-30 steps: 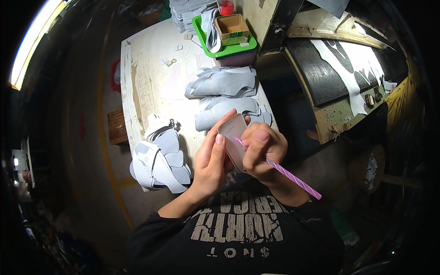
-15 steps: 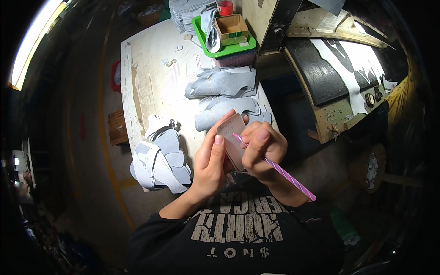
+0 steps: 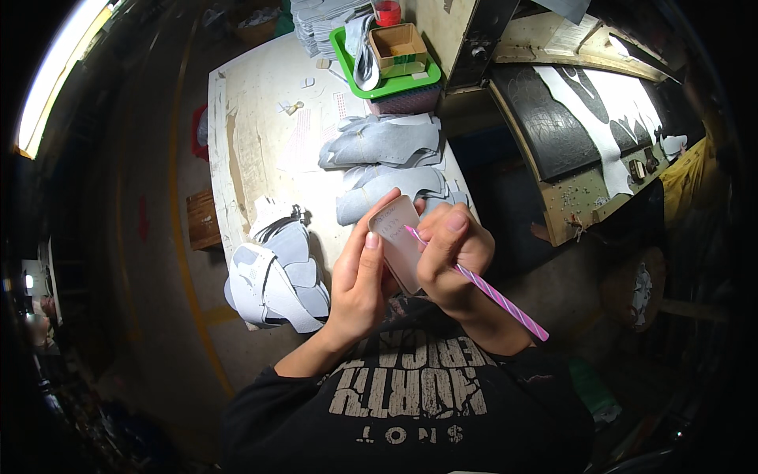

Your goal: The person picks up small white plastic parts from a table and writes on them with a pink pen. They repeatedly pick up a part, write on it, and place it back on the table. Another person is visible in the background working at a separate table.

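Near the middle of the frame, the left hand [image 3: 359,272] grips a small pale notepad [image 3: 404,253] by its left edge, thumb pressed on the written face and fingers wrapped behind. The notepad is tilted, with faint handwriting across its upper part. Just right of it, the right hand [image 3: 456,251] is closed around a pink striped pen [image 3: 505,302]. The pen's tip points at the notepad's face; whether it touches cannot be made out. Its other end slants toward the lower right of the frame.

Beyond the hands, a worn white surface [image 3: 257,142] fills the upper centre. Two grey bundles of cut pieces lie on it, the farther bundle [image 3: 383,144] just above the nearer bundle [image 3: 383,193], which is partly hidden by the hands. A third bundle [image 3: 276,276], white and grey, sits at the surface's lower left corner.

At the top centre, a green tray [image 3: 342,51] rests on a purplish basket [image 3: 407,101] and carries an open box [image 3: 400,51] beside a folded grey strip [image 3: 365,59]. A tall stack of grey pieces [image 3: 328,31] stands left of the tray. In the upper right, a white cut-out sheet [image 3: 608,158] lies over a black board [image 3: 545,126].
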`<state>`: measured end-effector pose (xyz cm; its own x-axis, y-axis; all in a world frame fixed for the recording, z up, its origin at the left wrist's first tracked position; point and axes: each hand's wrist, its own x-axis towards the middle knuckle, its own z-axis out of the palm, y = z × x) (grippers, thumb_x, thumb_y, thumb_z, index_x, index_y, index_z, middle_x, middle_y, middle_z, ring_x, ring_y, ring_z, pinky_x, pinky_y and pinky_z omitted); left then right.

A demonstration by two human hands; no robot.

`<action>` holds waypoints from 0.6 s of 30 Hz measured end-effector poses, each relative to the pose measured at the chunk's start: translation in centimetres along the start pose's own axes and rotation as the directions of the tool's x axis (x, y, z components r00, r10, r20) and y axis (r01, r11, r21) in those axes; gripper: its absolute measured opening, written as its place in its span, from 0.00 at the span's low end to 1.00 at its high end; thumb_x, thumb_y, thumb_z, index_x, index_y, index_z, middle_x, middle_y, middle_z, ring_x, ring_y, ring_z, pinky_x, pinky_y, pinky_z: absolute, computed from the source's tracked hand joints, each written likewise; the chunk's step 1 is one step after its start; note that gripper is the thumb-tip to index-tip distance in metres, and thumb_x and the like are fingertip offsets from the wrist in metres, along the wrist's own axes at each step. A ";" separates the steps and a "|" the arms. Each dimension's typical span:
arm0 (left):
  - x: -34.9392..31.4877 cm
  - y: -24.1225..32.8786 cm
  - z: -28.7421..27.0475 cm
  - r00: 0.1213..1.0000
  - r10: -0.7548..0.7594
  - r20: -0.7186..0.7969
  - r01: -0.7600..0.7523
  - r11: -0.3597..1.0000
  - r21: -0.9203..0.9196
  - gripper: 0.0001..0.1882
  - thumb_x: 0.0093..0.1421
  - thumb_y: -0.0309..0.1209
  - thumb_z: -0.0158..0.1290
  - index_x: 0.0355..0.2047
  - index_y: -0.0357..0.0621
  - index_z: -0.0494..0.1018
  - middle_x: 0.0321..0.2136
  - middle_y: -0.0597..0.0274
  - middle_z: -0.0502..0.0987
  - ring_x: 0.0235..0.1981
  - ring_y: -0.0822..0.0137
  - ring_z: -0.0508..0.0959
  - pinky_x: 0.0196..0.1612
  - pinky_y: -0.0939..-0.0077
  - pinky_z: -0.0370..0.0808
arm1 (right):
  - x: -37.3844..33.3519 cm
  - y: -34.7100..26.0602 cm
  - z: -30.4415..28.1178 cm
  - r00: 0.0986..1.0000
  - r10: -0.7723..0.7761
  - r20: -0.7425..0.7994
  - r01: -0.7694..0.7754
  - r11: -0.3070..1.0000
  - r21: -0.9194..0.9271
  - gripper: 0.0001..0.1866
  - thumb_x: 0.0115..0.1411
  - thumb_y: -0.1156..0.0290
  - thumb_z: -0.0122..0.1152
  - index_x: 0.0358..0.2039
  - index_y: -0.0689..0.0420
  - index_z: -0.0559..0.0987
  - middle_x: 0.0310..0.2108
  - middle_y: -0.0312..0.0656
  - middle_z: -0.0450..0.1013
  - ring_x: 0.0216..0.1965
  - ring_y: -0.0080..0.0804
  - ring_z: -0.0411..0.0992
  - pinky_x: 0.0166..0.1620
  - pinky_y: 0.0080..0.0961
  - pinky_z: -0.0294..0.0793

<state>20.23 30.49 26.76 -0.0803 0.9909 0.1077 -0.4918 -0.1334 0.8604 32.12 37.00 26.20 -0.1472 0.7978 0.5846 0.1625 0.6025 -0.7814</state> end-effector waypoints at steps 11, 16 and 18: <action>0.4 -0.6 0.0 0.999 -0.042 -0.019 0.038 0.985 -0.167 0.26 0.78 0.34 0.29 0.70 0.32 0.52 0.63 0.38 0.68 0.64 0.57 0.70 0.67 0.66 0.65 | 0.3 -0.7 -1.3 0.982 -0.139 0.127 0.133 0.990 0.055 0.19 0.72 0.70 0.43 0.22 0.61 0.68 0.17 0.42 0.70 0.15 0.27 0.69 0.20 0.22 0.65; 0.4 -0.5 0.0 0.999 -0.010 -0.035 0.009 1.000 -0.030 0.27 0.76 0.35 0.30 0.70 0.32 0.51 0.62 0.29 0.66 0.63 0.48 0.71 0.67 0.59 0.68 | 0.5 -0.4 -0.9 0.966 -0.189 0.176 0.192 0.981 0.001 0.18 0.71 0.71 0.45 0.22 0.61 0.70 0.17 0.42 0.72 0.16 0.30 0.70 0.22 0.24 0.68; 0.3 -0.6 -0.1 0.999 -0.025 -0.040 0.023 0.999 -0.050 0.27 0.76 0.35 0.30 0.70 0.32 0.51 0.62 0.29 0.66 0.63 0.48 0.71 0.67 0.59 0.68 | 0.4 -0.3 -0.9 0.964 -0.192 0.186 0.201 0.979 -0.029 0.18 0.71 0.71 0.46 0.21 0.61 0.70 0.17 0.42 0.72 0.16 0.31 0.71 0.23 0.24 0.68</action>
<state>20.44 30.89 26.24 -0.1032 0.9925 0.0663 -0.5359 -0.1116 0.8369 32.86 37.21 26.84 -0.3541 0.6495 0.6728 0.1581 0.7507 -0.6415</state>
